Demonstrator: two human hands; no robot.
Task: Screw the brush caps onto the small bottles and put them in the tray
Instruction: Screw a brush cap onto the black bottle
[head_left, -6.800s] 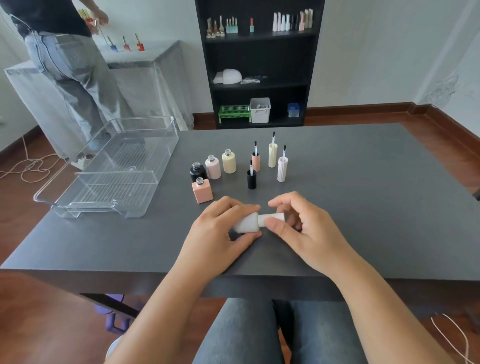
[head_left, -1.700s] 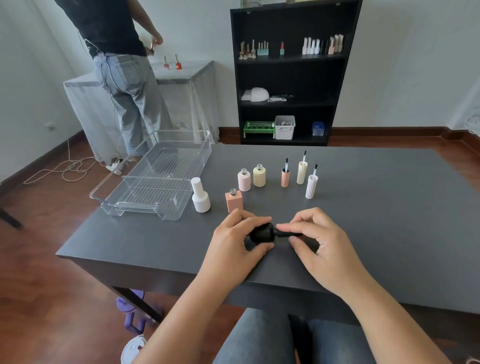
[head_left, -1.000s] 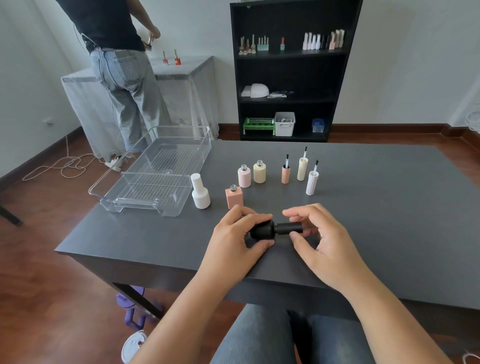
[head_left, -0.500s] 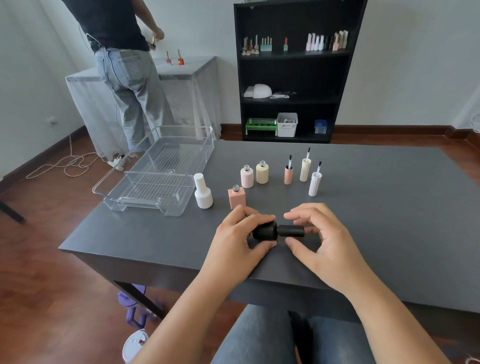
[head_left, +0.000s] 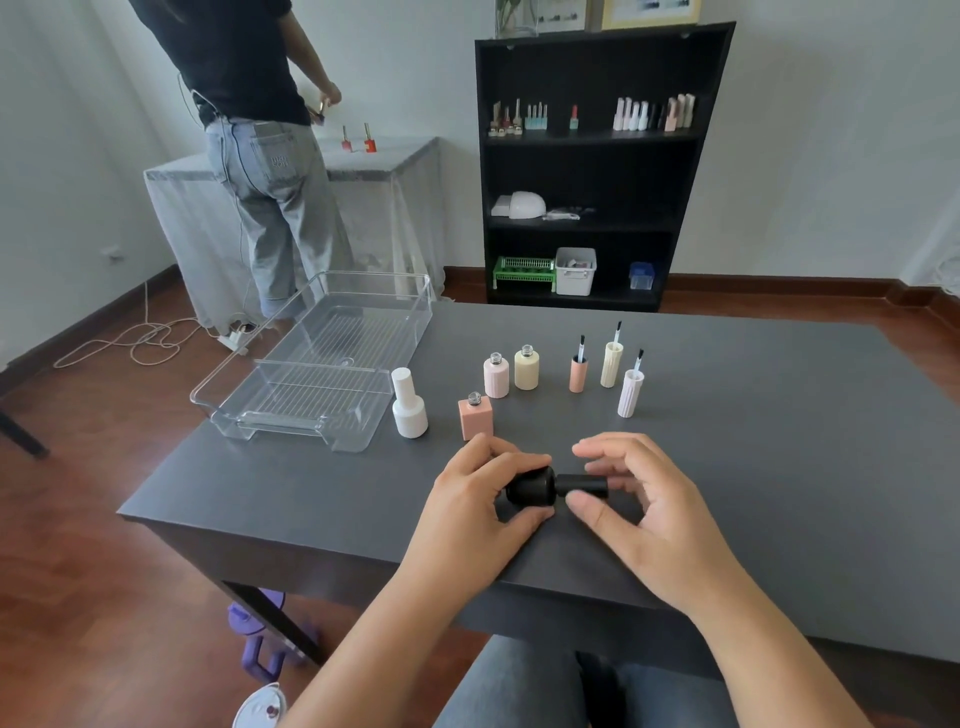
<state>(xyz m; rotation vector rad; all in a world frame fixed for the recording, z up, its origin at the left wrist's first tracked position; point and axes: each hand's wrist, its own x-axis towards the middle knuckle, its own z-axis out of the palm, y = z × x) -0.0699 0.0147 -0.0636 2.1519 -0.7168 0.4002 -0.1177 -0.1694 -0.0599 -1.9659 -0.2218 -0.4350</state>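
My left hand (head_left: 467, 514) grips a black bottle (head_left: 530, 488) lying sideways just above the grey table (head_left: 779, 467). My right hand (head_left: 660, 519) has its thumb and fingers curled round the black brush cap (head_left: 584, 484) on the bottle's neck. A capped white bottle (head_left: 409, 405) stands beside the clear tray (head_left: 291, 423), which holds nothing. Open bottles stand behind my hands: a pink square bottle (head_left: 475, 415), a pale pink bottle (head_left: 496, 375) and a cream bottle (head_left: 526, 368). Three brush caps stand bristles up: a peach cap (head_left: 577, 373), a cream cap (head_left: 611, 364) and a whitish cap (head_left: 630, 392).
A person (head_left: 260, 156) stands at a covered table at the back left. A black shelf (head_left: 592, 166) with bottles and bins is against the far wall. Cables (head_left: 145, 343) lie on the wooden floor left of the table.
The white bottle I held earlier now stands capped beside the tray. The black bottle and cap are now in my hands. My right fingers have shifted round the cap over the last second.
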